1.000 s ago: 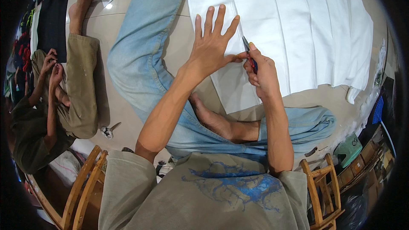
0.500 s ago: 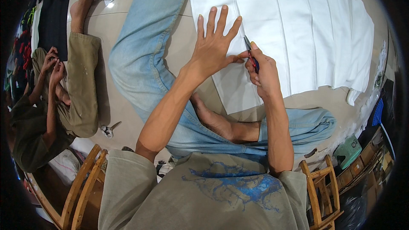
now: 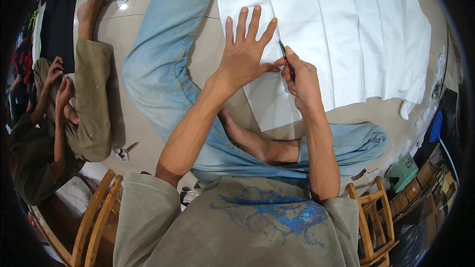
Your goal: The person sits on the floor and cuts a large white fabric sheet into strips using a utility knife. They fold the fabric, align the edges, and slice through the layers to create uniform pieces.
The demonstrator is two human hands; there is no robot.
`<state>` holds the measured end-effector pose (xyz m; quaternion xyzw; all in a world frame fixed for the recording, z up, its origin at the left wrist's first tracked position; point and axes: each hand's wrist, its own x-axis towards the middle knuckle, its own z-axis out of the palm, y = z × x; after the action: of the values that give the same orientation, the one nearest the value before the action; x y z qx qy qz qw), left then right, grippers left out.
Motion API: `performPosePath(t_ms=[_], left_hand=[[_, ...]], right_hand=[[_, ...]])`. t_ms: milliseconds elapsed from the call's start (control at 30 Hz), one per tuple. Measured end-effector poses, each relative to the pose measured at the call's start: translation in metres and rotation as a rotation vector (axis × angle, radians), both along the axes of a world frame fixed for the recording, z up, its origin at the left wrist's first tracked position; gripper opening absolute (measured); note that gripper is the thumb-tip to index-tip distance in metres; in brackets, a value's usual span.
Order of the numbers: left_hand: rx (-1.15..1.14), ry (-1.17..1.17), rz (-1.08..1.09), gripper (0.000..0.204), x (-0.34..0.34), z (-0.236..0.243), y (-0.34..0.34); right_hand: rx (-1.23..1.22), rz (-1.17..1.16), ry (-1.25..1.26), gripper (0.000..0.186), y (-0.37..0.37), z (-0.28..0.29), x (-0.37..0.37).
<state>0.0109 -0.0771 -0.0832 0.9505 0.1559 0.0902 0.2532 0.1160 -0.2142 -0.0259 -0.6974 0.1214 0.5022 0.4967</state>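
Observation:
A wide white cloth (image 3: pixel 341 44) with several long seams lies spread before me. My left hand (image 3: pixel 245 57) rests flat on its near left part, fingers spread, holding nothing. Just right of it, my right hand (image 3: pixel 304 80) is closed around small thread snips (image 3: pixel 282 46) with dark pointed blades and a red and dark handle. Their tip points up and left along a seam, close to the left hand's forefinger. The left thumb reaches toward the right fingers; whether they touch, I cannot tell. Most of the handle is hidden in my right hand.
My legs in blue jeans (image 3: pixel 158 59) frame the cloth's near side. At left a co-worker sits, both hands (image 3: pixel 60 84) at a black cloth (image 3: pixel 58 29). Wooden chair parts (image 3: pixel 94 217) stand at both lower sides. A green container (image 3: pixel 402 173) and a blue brush (image 3: pixel 436 127) are at right.
The whole view has shifted slightly. The snips have turned a little in my right hand and their blades look closer together. My left hand keeps its place on the cloth.

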Motion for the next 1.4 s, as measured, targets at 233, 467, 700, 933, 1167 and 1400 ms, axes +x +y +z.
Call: performPosePath(t_ms=[233,467,700,933,1167,1400], left_hand=[[0.005,-0.045,0.01,0.104,0.001,-0.001,-0.001],[-0.038,0.005,-0.009,0.11,0.0,0.001,0.0],[-0.087,0.04,-0.029,0.102,-0.002,0.009,0.003],[-0.13,-0.026,0.115,0.082,0.007,0.008,0.022],[-0.06,0.028,0.1,0.086,0.008,-0.002,0.021],[-0.103,0.023,0.091,0.085,0.006,0.001,0.022]], right_hand=[[-0.011,0.003,-0.018,0.046,0.001,-0.001,-0.001],[-0.038,0.022,-0.033,0.046,0.001,-0.003,0.0],[-0.042,0.102,-0.204,0.042,-0.04,0.023,-0.028],[0.08,0.541,-1.105,0.015,-0.091,0.018,-0.082],[0.06,0.393,-1.063,0.01,-0.016,-0.003,-0.013],[-0.084,0.698,-1.085,0.018,0.012,-0.011,0.016]])
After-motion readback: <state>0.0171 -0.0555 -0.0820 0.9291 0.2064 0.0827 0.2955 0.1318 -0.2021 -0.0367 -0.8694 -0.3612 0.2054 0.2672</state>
